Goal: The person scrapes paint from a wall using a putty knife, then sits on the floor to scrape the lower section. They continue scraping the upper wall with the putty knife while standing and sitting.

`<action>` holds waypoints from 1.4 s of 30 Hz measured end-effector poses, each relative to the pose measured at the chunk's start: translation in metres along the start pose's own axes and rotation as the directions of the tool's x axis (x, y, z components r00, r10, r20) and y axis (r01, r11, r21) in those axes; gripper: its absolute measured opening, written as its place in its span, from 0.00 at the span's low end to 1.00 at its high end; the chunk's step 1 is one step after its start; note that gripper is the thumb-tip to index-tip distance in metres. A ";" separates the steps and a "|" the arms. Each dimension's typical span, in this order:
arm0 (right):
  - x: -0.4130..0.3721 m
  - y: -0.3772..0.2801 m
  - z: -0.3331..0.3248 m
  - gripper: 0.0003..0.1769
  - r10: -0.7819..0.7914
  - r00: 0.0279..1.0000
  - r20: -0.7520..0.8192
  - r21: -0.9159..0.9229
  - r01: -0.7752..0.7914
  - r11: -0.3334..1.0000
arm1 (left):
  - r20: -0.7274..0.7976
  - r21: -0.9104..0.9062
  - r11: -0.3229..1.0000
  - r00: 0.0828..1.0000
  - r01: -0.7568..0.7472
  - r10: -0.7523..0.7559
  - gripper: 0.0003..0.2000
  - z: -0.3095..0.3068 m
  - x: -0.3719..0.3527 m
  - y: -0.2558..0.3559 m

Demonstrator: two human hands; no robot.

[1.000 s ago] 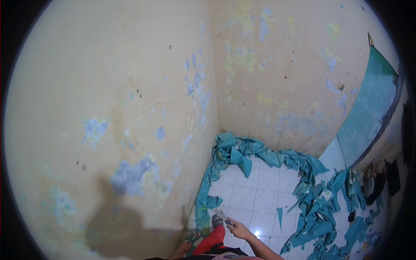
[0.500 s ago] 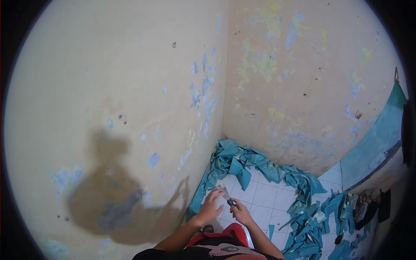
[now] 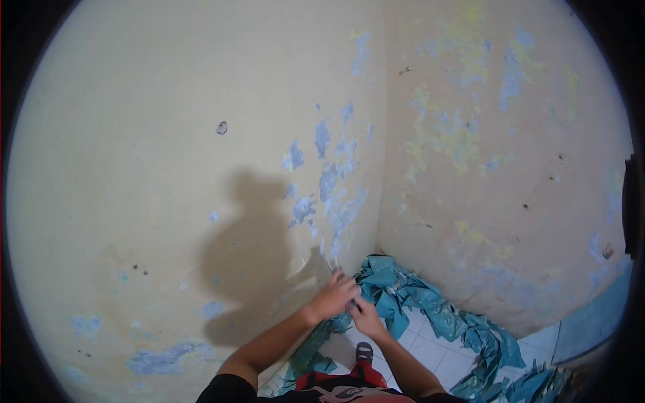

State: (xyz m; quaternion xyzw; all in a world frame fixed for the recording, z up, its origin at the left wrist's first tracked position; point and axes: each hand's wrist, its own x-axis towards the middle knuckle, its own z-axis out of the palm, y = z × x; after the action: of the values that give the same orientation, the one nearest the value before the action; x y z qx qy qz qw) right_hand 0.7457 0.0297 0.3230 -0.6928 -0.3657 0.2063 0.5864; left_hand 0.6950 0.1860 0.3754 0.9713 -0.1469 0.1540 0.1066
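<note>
Both my hands are on a scraper (image 3: 334, 266) with a flat blade and a dark handle. My left hand (image 3: 336, 295) is closed round its upper part near the blade. Lower down, my right hand (image 3: 366, 317) grips the end of the handle. The blade points up at the left wall (image 3: 168, 134), close to its surface near the corner; whether it touches cannot be made out. Bluish bare patches (image 3: 328, 181) show above it where the paint is gone.
Crumpled teal sheeting (image 3: 437, 312) lies along the foot of the walls on white floor tiles (image 3: 426, 352). The right wall (image 3: 497, 201) has yellow and blue patches. My sandalled foot (image 3: 364, 350) is on the floor. A bluish panel (image 3: 594, 319) stands at the right.
My left hand, open beside the scraper before, has closed on it. Both hands and the scraper have moved up toward the left wall. The view has shifted left, and my shadow has moved.
</note>
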 end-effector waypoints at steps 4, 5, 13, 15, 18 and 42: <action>0.121 -0.053 -0.004 0.10 -0.261 0.964 -0.056 0.096 0.265 0.959 | -0.142 0.273 0.962 0.990 0.017 0.023 0.08 -0.078 0.064 -0.071; 0.146 -0.067 0.001 0.09 -0.295 0.954 -0.051 0.138 0.299 0.944 | -0.127 0.340 0.939 0.992 0.055 -0.013 0.06 -0.100 0.073 -0.083; 0.205 -0.162 0.035 0.06 0.030 0.990 0.140 0.712 -0.122 0.692 | 0.045 0.395 0.918 0.999 -0.028 0.012 0.06 -0.197 0.097 -0.135; 0.221 -0.170 0.029 0.06 0.027 0.991 0.130 0.749 -0.116 0.653 | 0.049 0.374 0.927 0.999 -0.024 0.006 0.06 -0.208 0.115 -0.138; 0.215 -0.174 0.015 0.06 0.067 0.985 0.157 0.754 -0.163 0.636 | 0.014 0.363 0.932 1.000 -0.021 0.017 0.06 -0.203 0.115 -0.138; 0.203 -0.193 -0.004 0.02 0.091 0.893 0.440 0.856 -0.448 0.258 | 0.269 0.330 0.943 0.962 -0.053 -0.040 0.08 -0.226 0.128 -0.134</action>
State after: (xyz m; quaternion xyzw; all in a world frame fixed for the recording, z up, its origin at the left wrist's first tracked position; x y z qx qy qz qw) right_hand 0.8288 0.1883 0.5393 -0.2285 -0.1335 0.5816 0.7693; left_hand 0.7935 0.3357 0.6064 0.9866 -0.1352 0.0423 -0.0812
